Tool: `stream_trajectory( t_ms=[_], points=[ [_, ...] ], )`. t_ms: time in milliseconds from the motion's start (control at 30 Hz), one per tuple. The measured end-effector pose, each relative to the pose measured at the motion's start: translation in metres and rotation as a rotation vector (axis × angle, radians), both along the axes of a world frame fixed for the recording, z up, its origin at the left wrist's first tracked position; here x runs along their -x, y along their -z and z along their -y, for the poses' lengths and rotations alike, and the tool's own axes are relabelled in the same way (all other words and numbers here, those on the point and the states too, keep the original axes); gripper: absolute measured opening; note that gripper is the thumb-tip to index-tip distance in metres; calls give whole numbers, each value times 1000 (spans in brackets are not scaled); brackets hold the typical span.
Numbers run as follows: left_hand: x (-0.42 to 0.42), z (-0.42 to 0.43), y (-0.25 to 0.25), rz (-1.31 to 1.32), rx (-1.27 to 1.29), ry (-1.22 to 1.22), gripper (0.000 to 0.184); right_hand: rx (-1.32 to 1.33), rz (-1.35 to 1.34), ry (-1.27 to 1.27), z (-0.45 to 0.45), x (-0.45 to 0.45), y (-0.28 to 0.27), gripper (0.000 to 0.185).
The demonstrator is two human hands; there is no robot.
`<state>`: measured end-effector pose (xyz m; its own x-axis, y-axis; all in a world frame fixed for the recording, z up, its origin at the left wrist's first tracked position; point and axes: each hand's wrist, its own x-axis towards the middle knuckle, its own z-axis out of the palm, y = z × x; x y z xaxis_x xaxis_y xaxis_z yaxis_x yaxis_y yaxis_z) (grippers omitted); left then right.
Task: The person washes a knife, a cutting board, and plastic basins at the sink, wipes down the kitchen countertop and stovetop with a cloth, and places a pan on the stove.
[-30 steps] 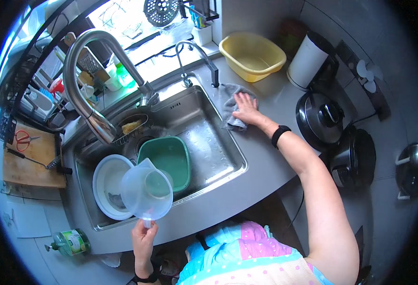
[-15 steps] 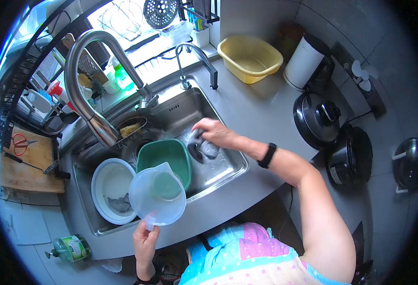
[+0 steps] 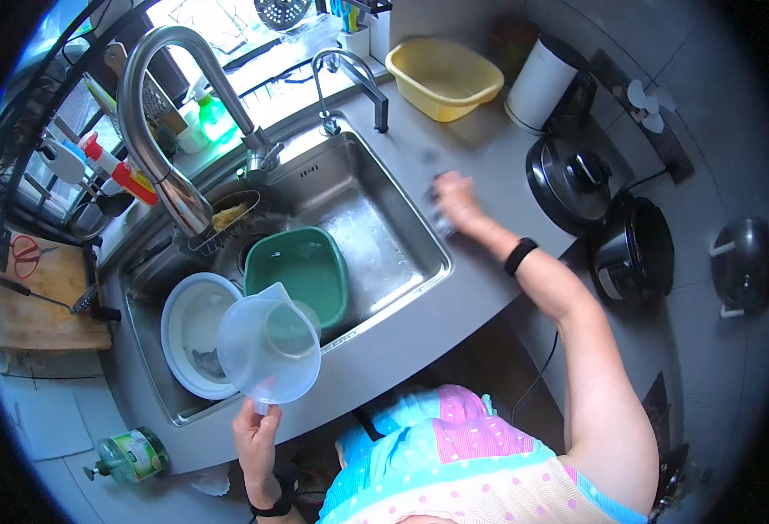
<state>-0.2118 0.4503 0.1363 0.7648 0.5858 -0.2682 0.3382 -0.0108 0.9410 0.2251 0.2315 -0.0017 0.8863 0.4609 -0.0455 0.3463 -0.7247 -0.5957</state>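
Note:
My left hand is closed around the handle of a translucent plastic measuring jug. The jug is held over the sink's front edge, partly covering a green basin and a white basin. A grey cloth lies in the white basin. My right hand is over the counter just right of the sink, closed on a grey cloth that is mostly hidden and smeared by motion.
A tall faucet arches over the sink's left side, and a slim tap stands behind it. A yellow basin, a white kettle and a black lidded pot sit on the right counter. Scissors lie on a cutting board.
My right hand has carried the grey cloth out of the sink, rightward and back onto the counter. My left hand still holds the jug, at nearly the same place over the basins.

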Motion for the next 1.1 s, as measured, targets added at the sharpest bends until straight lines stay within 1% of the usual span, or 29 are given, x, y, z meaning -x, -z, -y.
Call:
stream_trajectory(
  t_ms=[33,67,133,167,200,267,300,333,367,400,433,467,500,533,567,633,667,700,767,867,933,1000,1067,1100],
  points=[
    [1,-1,3,-2,-2,6,33,-97,345,-421,-15,22,25,17],
    [2,-2,4,-4,-3,8,33,-222,-42,-637,-38,63,5,22],
    [2,-3,3,53,40,-4,32,-283,123,-761,-61,119,-18,25],
    [2,-3,3,79,66,-14,32,-337,35,-630,-56,126,-41,28],
    [3,-6,2,80,36,-7,32,-389,-53,-503,-49,132,-57,31],
    [13,-13,-3,61,-26,-4,31,-488,-166,-233,-13,124,-79,31],
    [18,-13,-3,72,-2,-66,23,-508,-208,-72,13,114,-86,31],
    [27,-16,-1,68,1,-85,23,-489,-240,89,41,104,-86,31],
    [37,-20,1,59,6,-99,23,-381,-149,118,70,95,-80,31],
    [41,-22,4,62,8,-112,22,-186,190,60,102,82,-62,28],
    [43,-21,6,145,4,-114,24,128,568,-192,131,76,-45,22],
    [48,-22,7,135,18,-122,24,236,489,-168,151,76,-21,18],
    [54,-25,9,129,26,-129,24,281,586,-93,160,81,12,19],
    [59,-28,10,122,34,-138,24,325,682,-19,165,91,33,21],
    [64,-28,12,111,34,-156,25,561,512,-127,145,112,5,31],
    [70,-30,13,91,28,-179,27,357,507,-171,122,140,19,42],
    [72,-31,13,104,27,-172,27,315,512,-243,111,157,21,44],
    [74,-30,15,120,31,-166,28,343,533,-314,95,178,13,47],
    [76,-28,18,137,45,-148,29,318,568,-467,60,215,-7,50],
    [76,-27,16,146,51,-137,30,166,423,-676,13,265,-12,51],
    [73,-23,12,155,30,-150,30,58,311,-788,-18,289,-2,53],
    [74,-23,11,159,37,-151,30,-41,260,-892,-51,312,6,54],
    [73,-22,9,166,40,-160,30,-104,351,-996,-85,329,11,46],
    [73,-20,8,166,39,-168,30,-146,403,-1032,-102,335,10,39]
  ],
)
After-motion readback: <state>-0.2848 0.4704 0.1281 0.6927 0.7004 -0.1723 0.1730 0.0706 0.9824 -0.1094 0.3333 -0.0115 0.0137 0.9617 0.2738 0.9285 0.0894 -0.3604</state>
